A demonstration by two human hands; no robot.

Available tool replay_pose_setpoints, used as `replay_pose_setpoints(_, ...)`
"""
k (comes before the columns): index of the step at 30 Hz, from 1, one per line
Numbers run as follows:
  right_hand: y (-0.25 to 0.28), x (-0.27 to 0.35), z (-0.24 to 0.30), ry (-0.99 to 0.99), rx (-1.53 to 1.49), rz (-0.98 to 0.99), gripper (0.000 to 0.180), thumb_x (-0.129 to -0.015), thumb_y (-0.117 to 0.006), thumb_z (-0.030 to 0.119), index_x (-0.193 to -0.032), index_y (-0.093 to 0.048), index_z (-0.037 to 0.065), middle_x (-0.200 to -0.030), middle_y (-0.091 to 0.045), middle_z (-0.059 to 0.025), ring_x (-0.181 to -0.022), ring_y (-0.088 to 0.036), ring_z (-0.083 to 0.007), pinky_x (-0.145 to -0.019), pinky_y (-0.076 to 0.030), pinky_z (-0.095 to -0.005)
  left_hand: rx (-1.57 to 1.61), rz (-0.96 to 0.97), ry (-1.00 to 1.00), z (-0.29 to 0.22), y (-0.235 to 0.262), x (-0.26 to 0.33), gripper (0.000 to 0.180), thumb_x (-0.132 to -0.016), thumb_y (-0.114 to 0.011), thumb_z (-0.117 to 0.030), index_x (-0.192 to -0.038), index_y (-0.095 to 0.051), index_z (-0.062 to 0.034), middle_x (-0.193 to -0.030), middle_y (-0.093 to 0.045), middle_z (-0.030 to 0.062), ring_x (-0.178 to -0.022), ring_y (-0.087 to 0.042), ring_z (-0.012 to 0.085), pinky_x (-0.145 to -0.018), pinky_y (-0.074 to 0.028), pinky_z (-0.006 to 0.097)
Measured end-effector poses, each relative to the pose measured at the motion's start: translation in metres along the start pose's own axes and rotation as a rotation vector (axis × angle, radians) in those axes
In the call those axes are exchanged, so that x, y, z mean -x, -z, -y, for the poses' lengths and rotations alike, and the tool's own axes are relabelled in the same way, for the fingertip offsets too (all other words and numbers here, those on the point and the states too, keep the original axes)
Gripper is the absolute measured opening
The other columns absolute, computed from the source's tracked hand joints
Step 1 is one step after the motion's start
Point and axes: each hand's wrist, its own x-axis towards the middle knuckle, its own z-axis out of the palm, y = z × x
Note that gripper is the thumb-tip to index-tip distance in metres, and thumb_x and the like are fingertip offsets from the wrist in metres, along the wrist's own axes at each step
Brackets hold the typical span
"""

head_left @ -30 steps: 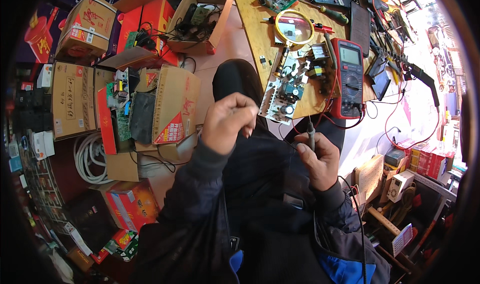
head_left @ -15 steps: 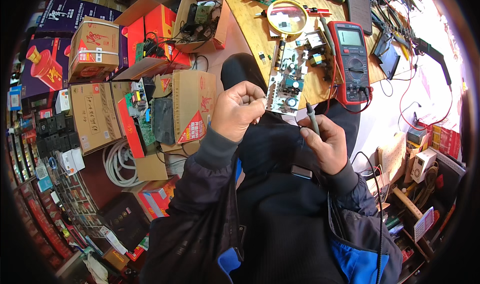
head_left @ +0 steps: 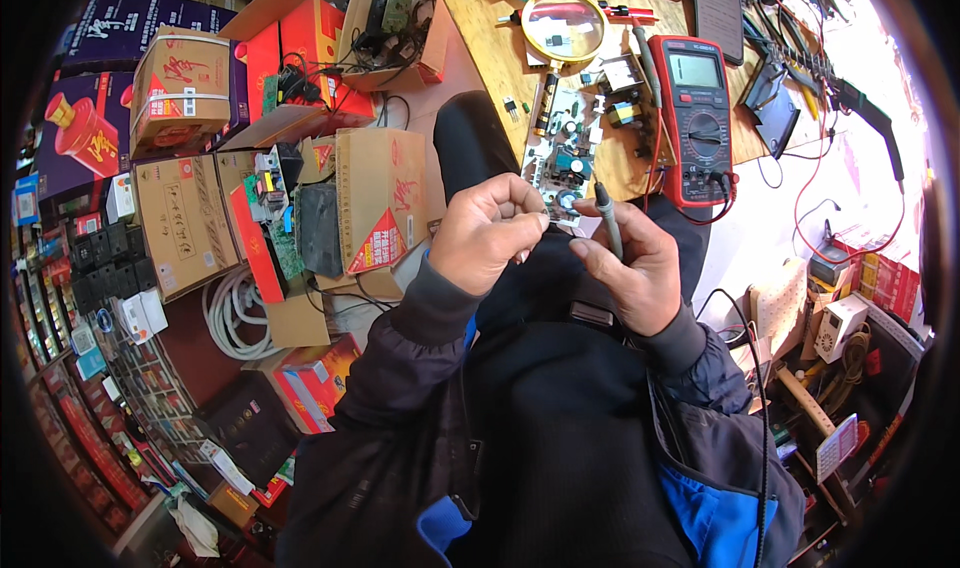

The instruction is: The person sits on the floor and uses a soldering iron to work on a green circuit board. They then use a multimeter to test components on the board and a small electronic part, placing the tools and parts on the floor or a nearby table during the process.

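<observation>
My right hand [head_left: 628, 266] grips a slim grey probe [head_left: 607, 216] upright, its tip pointing toward the bench. My left hand [head_left: 487, 233] is curled in front of my chest, fingertips pinched together beside the probe; whether it holds something small I cannot tell. Just beyond both hands a bare circuit board [head_left: 573, 146] with capacitors lies on the wooden bench [head_left: 490, 28]. A red multimeter [head_left: 699, 118] sits to the board's right, with red and black leads running down toward my lap.
A yellow-rimmed magnifier [head_left: 564, 26] lies above the board. Cardboard boxes [head_left: 378, 200] packed with parts crowd the floor at left, with a coil of white cable [head_left: 232, 318]. A shelf of small boxes [head_left: 80, 298] lines the far left. Tools and wires clutter the right side.
The view has shifted, so the bench and boxes sit lower and closer. My two hands have stayed together in front of me, the right still gripping the probe.
</observation>
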Motion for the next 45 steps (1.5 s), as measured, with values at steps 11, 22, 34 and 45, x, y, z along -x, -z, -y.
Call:
replay_pose_setpoints(11, -0.007, -0.006, 0.000, -0.050, -0.080, -0.007, 0.026, -0.098, -0.072, 0.005, -0.122, -0.072, -0.003, -0.082, -0.064, 0.0041, -0.072, -0.053, -0.0028, -0.064, -0.042, -0.0205, -0.022, -0.011, 0.033, -0.002, -0.011, 0.007, 0.004, -0.093, -0.067, -0.004, -0.094, -0.064, -0.0012, -0.078, -0.063, 0.0000, -0.064, -0.054, 0.0036, -0.057, -0.043, 0.020)
replay_pose_setpoints(22, 0.013, 0.006, 0.006, -0.054, -0.093, -0.137, 0.030, -0.098, -0.073, 0.007, -0.125, -0.068, -0.003, -0.089, -0.064, 0.0040, -0.077, -0.053, -0.0020, -0.069, -0.041, -0.0195, -0.037, -0.136, -0.057, 0.005, 0.012, 0.014, 0.006, -0.097, -0.068, -0.009, -0.098, -0.064, -0.0047, -0.075, -0.061, -0.0021, -0.061, -0.054, 0.0033, -0.054, -0.041, 0.020)
replay_pose_setpoints(34, 0.019, 0.027, 0.022, 0.119, 0.085, -0.194, 0.049, -0.103, -0.048, 0.005, -0.151, -0.041, 0.001, -0.100, -0.068, -0.0122, -0.063, -0.054, -0.0090, -0.059, -0.045, -0.0209, -0.091, -0.222, -0.181, 0.015, 0.010, 0.018, 0.009, -0.099, -0.067, -0.009, -0.103, -0.064, -0.0016, -0.077, -0.060, -0.0027, -0.064, -0.053, 0.0025, -0.058, -0.043, 0.019)
replay_pose_setpoints(45, 0.034, 0.038, 0.049, 0.332, -0.145, 0.024, 0.040, -0.097, -0.057, 0.010, -0.134, -0.056, -0.005, -0.120, -0.070, -0.0276, -0.091, -0.074, -0.0285, -0.073, -0.055, -0.0308, -0.057, -0.232, -0.260, 0.025, 0.018, 0.020, 0.013, -0.098, -0.068, -0.008, -0.109, -0.064, -0.0022, -0.085, -0.061, -0.0009, -0.066, -0.053, 0.0029, -0.058, -0.044, 0.020)
